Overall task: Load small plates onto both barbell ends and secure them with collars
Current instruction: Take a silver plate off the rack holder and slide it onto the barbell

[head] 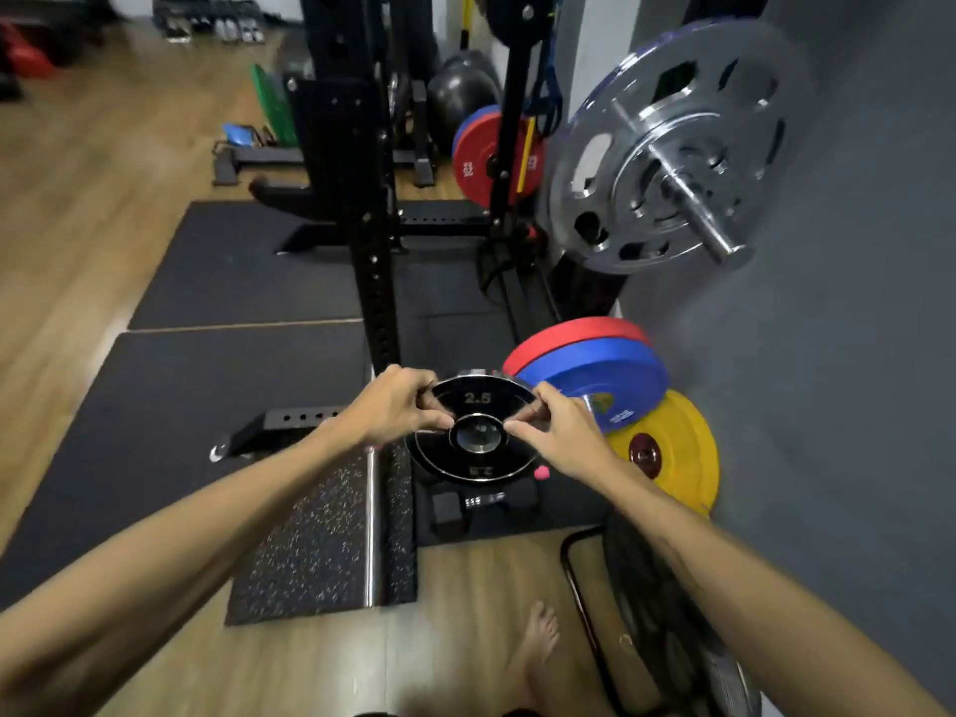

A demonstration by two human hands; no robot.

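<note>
- Left hand (396,406) pinches the left rim of a small black 2.5 plate (475,432), thumb near its centre hole; fingers closed on it.
- Right hand (556,432) grips the opposite rim the same way.
- Plate is held in the air, tilted, below and left of the barbell sleeve (703,214).
- Sleeve already carries a large silver plate (610,163); no collar visible.
- Step, judged: carrying the plate toward the sleeve.
- Next calls for lifting it, turning it upright and lining the hole with the sleeve tip.

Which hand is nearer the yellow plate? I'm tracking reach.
Right. The right hand is just left of the yellow plate; the left hand is farther, across the small black plate.
</note>
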